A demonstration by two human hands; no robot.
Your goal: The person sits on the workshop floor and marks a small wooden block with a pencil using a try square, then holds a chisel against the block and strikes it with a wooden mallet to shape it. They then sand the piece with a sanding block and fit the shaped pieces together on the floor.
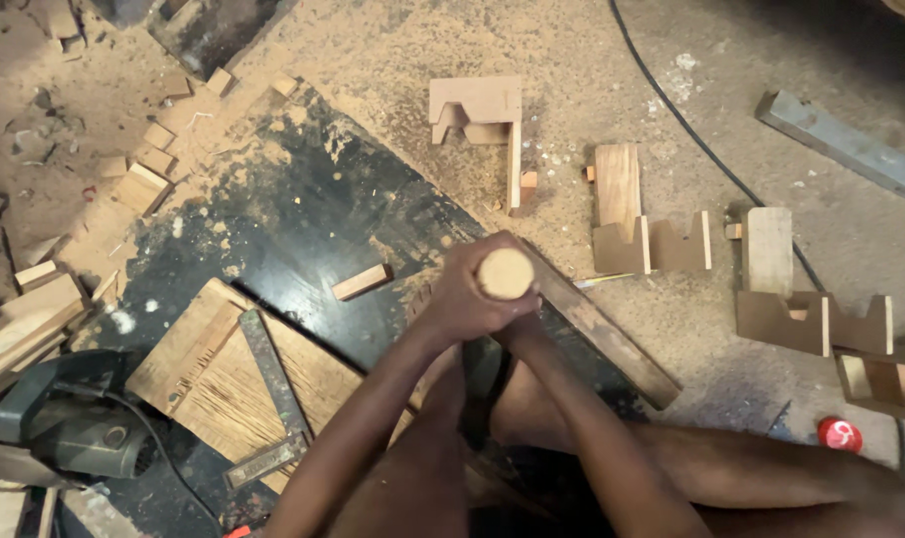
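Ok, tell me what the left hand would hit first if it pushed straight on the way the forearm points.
The left hand is wrapped with the right hand round a wooden handle. Carried on up the picture, its line probably meets the notched wooden bracket on the sawdust floor. Height is unclear, so it might pass above it.

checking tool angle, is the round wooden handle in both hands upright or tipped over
Upright: only the round end face of the wooden handle shows, with left hand and right hand wrapped below.

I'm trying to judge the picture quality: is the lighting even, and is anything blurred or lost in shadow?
Head view: warm, soft light, brightest on the sawdust-covered floor; both hands gripping the round pale wooden handle are sharp; the grey power tool at lower left sits dimmer; the top right corner falls into shadow.
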